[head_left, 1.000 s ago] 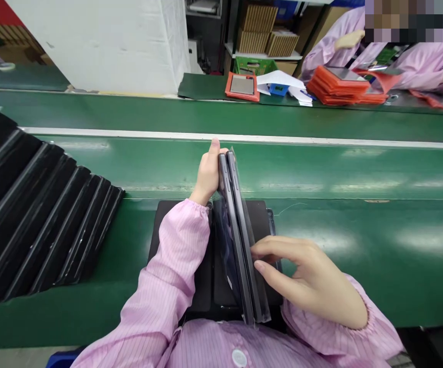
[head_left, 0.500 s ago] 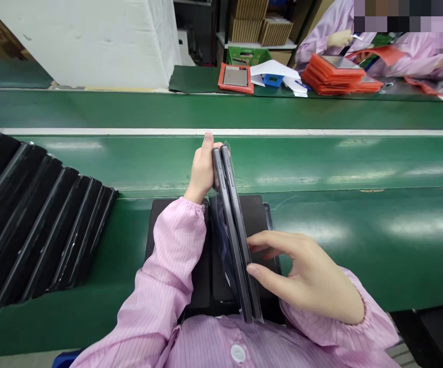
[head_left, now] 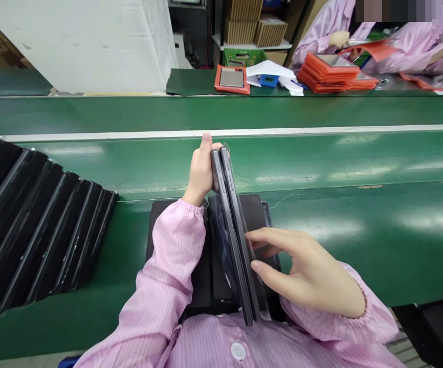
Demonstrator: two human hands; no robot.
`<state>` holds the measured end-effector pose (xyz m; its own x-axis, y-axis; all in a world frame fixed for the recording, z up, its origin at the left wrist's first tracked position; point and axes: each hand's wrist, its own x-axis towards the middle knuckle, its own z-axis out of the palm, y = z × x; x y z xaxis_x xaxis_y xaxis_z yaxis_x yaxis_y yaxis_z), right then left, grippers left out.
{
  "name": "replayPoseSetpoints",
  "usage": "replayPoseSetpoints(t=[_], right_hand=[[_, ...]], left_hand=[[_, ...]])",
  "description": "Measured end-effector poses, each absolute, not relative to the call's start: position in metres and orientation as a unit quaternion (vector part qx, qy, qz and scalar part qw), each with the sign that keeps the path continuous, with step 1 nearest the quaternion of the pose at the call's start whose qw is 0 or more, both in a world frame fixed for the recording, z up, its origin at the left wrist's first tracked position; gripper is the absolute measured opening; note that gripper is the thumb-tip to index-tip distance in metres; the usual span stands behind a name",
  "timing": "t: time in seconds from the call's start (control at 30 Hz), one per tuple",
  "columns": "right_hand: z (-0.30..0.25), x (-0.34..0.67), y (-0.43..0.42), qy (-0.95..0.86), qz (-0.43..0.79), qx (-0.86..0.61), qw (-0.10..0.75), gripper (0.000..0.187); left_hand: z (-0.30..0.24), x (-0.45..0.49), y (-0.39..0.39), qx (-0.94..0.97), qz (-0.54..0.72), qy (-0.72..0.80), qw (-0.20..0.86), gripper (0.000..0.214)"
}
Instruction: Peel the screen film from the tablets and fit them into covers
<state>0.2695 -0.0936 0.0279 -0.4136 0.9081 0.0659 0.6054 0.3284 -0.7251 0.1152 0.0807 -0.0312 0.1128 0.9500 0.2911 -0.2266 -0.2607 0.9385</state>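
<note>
My left hand (head_left: 201, 171) grips two dark, slim tablets near their far ends, thumb up, fingers mostly hidden behind them. The left tablet (head_left: 229, 230) and the right tablet (head_left: 240, 235) stand on edge side by side, slightly tilted, with side buttons showing. A clear plastic film (head_left: 260, 299) stands a little off the right tablet's outer face. My right hand (head_left: 302, 271) has its thumb and fingers at this film; the film appears held between them, though the contact is partly hidden. Beneath lie flat black tablets or cases (head_left: 254, 212), partly covered by my arms.
A leaning row of several black, film-wrapped tablets (head_left: 45, 225) lies at left on the green bench (head_left: 340, 255). Across the bench are a white wrapped block (head_left: 102, 46), an orange-framed panel (head_left: 232, 77), a stack of orange pieces (head_left: 327, 74) and co-workers in pink sleeves (head_left: 321, 30).
The clear film has come away slightly to the right from the right tablet, with my right thumb shifting right. My left hand keeps its hold. The view has shifted a little.
</note>
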Motion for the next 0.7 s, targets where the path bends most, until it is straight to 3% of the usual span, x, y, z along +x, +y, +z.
replayPoseSetpoints(t=[0.3, 0.7], right_hand=[[0.027, 0.267, -0.093, -0.79, 0.289, -0.481, 0.248, 0.037], [0.025, 0.27, -0.09, -0.779, 0.291, -0.49, 0.263, 0.037]], left_hand=[[-0.023, 0.119, 0.069, 0.568, 0.579, 0.317, 0.493, 0.068], [-0.033, 0.131, 0.072, 0.572, 0.601, 0.355, 0.432, 0.067]])
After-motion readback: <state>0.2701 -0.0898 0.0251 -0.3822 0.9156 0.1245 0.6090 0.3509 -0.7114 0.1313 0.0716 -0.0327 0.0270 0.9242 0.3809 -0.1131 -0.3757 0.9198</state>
